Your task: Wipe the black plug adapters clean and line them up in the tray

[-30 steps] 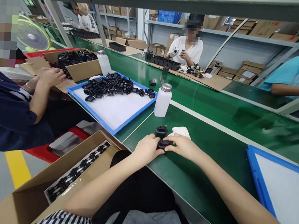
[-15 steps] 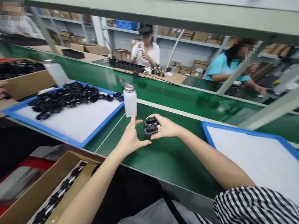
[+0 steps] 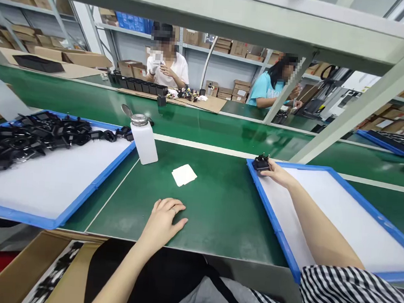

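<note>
White bottle showing matt plastic, metal cap gleaming. Beneath bottle, green worktop looking smooth, glossy, catching reflections. Right of bottle, white squares looking papery, matt; farther right, blue tray showing smooth plastic rim. Left of bottle, black plastic plugs glinting. On bottle's near left, brown cardboard box looking matt.

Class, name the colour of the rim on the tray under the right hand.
The tray's rim is blue, seen best in the head view.
</note>
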`<action>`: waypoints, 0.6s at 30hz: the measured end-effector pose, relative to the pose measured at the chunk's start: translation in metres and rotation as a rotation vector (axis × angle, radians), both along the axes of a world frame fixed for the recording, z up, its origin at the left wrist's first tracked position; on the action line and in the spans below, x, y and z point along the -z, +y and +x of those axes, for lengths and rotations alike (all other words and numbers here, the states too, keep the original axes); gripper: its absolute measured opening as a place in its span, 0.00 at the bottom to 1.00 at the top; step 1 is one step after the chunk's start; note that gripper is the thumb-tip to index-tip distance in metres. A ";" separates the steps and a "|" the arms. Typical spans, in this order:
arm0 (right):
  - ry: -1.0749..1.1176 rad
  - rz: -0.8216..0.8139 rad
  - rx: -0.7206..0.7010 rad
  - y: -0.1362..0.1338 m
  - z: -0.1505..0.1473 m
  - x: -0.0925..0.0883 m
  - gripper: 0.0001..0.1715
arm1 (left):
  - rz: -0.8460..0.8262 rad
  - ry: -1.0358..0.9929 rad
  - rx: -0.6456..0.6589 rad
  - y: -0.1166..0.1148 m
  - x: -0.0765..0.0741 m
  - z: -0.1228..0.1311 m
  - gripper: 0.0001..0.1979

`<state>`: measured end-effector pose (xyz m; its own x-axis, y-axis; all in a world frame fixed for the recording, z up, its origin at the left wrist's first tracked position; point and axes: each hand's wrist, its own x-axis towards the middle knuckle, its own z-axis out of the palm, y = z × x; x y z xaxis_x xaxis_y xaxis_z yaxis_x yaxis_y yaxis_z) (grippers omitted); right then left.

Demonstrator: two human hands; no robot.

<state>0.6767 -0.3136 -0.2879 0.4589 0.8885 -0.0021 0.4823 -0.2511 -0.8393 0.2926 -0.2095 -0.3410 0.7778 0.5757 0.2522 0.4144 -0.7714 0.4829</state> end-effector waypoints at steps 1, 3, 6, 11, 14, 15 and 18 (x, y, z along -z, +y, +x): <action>-0.054 -0.018 -0.023 0.002 -0.002 -0.002 0.34 | 0.024 -0.001 0.003 -0.001 0.001 0.001 0.10; -0.235 -0.118 -0.015 0.005 -0.004 -0.011 0.30 | 0.040 0.000 0.008 -0.003 0.001 0.000 0.10; -0.417 -0.260 0.092 0.007 -0.005 -0.026 0.25 | 0.051 0.010 0.010 -0.002 0.001 -0.002 0.10; -0.316 -0.292 0.198 0.007 -0.008 -0.029 0.24 | 0.092 0.016 0.019 -0.002 0.004 -0.003 0.11; -0.232 -0.295 0.227 0.002 -0.009 -0.023 0.15 | 0.114 0.014 0.017 0.000 0.007 -0.003 0.12; -0.209 -0.293 0.229 0.001 -0.008 -0.021 0.12 | 0.121 0.013 0.017 0.000 0.008 -0.003 0.12; -0.178 -0.265 0.239 0.001 -0.008 -0.012 0.11 | 0.133 0.011 0.023 0.001 0.008 -0.002 0.13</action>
